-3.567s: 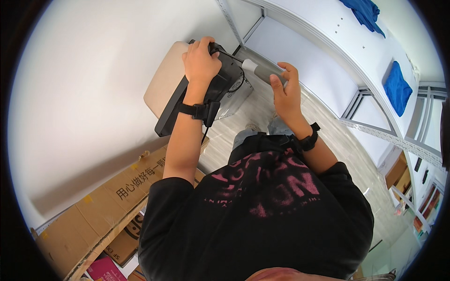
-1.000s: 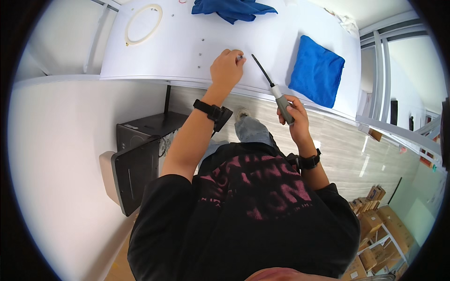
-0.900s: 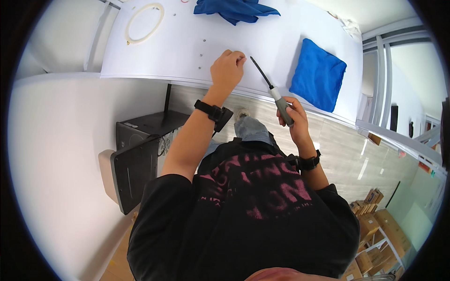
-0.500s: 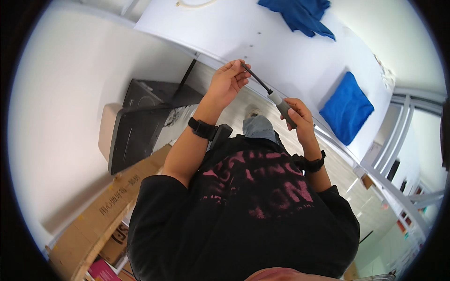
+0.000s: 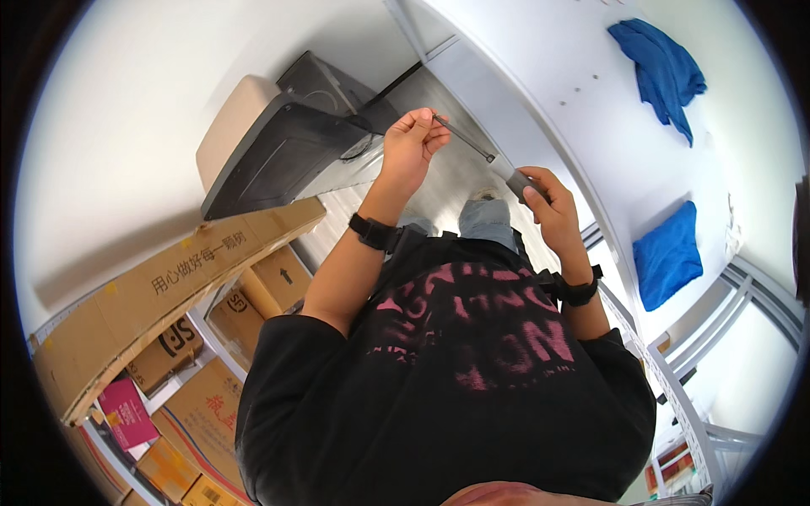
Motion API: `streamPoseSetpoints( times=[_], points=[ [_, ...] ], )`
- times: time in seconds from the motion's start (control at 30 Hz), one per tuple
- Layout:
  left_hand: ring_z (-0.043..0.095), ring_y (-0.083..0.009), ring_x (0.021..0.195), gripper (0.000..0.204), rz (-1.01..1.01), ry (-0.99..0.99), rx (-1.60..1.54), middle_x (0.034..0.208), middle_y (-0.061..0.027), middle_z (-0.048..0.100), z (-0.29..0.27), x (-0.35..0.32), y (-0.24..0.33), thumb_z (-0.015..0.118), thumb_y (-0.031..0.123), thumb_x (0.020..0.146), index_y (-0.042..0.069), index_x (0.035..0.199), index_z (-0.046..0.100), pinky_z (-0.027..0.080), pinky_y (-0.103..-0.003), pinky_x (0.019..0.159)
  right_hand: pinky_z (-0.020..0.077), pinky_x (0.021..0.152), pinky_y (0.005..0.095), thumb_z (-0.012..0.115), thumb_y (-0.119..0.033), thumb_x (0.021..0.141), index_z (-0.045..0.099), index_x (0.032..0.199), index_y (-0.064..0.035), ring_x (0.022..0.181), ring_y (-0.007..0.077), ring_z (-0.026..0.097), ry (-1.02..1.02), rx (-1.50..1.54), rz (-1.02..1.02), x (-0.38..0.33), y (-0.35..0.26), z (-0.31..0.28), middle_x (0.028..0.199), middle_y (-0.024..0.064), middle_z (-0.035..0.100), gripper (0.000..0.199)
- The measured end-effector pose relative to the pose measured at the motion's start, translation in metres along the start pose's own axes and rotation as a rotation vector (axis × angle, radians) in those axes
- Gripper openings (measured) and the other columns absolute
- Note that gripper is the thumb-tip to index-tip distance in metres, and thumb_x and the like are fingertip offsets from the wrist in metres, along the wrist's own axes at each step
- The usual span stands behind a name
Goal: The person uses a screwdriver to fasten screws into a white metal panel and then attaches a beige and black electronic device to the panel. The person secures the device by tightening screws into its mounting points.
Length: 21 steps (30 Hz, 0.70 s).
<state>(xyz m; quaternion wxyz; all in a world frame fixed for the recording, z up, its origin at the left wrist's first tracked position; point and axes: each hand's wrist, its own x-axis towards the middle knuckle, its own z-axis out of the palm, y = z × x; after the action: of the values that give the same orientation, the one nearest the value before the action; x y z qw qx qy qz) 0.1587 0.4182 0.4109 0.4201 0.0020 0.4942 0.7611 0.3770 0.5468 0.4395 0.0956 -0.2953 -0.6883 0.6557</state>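
Note:
A screwdriver [image 5: 467, 140] with a thin dark shaft and a grey handle [image 5: 525, 185] is held between my hands, tilted down to the right. My left hand [image 5: 411, 145] pinches the shaft's far end between thumb and fingertips. Around the handle my right hand [image 5: 553, 211] is closed, its thumb lying along the side. The handle's paler front part blends with the floor behind it, so its join to the shaft is hard to make out. Both hands are in the air, left of the white table's edge.
On the white table [image 5: 582, 152] to the right lie a crumpled blue cloth [image 5: 662, 76] and a folded blue cloth [image 5: 671, 257]. A black-and-beige panel-like object [image 5: 278, 152] stands at the left wall. Cardboard boxes [image 5: 207, 409] fill the lower left, beside a long cardboard piece [image 5: 181, 287].
My view has turned left: the table and cloths sit farther right, and more boxes show at lower left. Both hands keep their hold on the screwdriver.

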Motion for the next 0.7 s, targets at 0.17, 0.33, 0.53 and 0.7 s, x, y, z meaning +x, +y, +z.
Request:
streamPoseSetpoints(
  times=[0.17, 0.33, 0.53, 0.7],
  points=[
    [0.062, -0.0154, 0.076, 0.016, 0.026, 0.078, 0.071, 0.09, -0.01, 0.064, -0.055, -0.016, 0.009, 0.054, 0.018, 0.093, 0.003, 0.093, 0.057, 0.055, -0.027, 0.071, 0.0468, 0.071, 0.03, 0.056, -0.012, 0.084, 0.059, 0.107, -0.001, 0.075, 0.0194, 0.06, 0.005, -0.195, -0.141, 0.001, -0.009, 0.047, 0.085, 0.0117, 0.064, 0.025],
    [0.062, -0.0146, 0.075, 0.015, -0.039, 0.0, -0.019, 0.088, -0.008, 0.064, -0.109, -0.029, 0.015, 0.053, 0.018, 0.094, 0.004, 0.094, 0.058, 0.055, -0.028, 0.072, 0.0361, 0.049, 0.0204, 0.052, -0.017, 0.087, 0.057, 0.109, -0.0022, 0.054, 0.0062, 0.045, -0.057, 0.074, 0.113, -0.008, 0.004, 0.096, 0.073, 0.0049, 0.06, 0.027],
    [0.061, -0.014, 0.073, 0.018, -0.11, -0.069, -0.029, 0.084, -0.0058, 0.063, -0.158, -0.034, 0.03, 0.052, 0.02, 0.094, 0.004, 0.096, 0.058, 0.054, -0.028, 0.071, 0.0327, 0.043, 0.0186, 0.052, -0.02, 0.089, 0.056, 0.109, -0.004, 0.047, 0.0055, 0.043, 0.019, 0.407, 0.287, -0.036, 0.016, 0.176, 0.071, 0.0056, 0.058, 0.026],
    [0.061, -0.015, 0.073, 0.024, -0.126, -0.095, 0.21, 0.082, -0.0077, 0.062, -0.181, -0.026, 0.049, 0.054, 0.025, 0.093, 0.002, 0.1, 0.059, 0.053, -0.028, 0.069, 0.0367, 0.047, 0.0199, 0.058, -0.016, 0.088, 0.055, 0.111, -0.0026, 0.068, 0.0073, 0.054, 0.039, 0.452, 0.203, -0.032, 0.029, 0.211, 0.083, 0.0043, 0.06, 0.027]
  ],
)
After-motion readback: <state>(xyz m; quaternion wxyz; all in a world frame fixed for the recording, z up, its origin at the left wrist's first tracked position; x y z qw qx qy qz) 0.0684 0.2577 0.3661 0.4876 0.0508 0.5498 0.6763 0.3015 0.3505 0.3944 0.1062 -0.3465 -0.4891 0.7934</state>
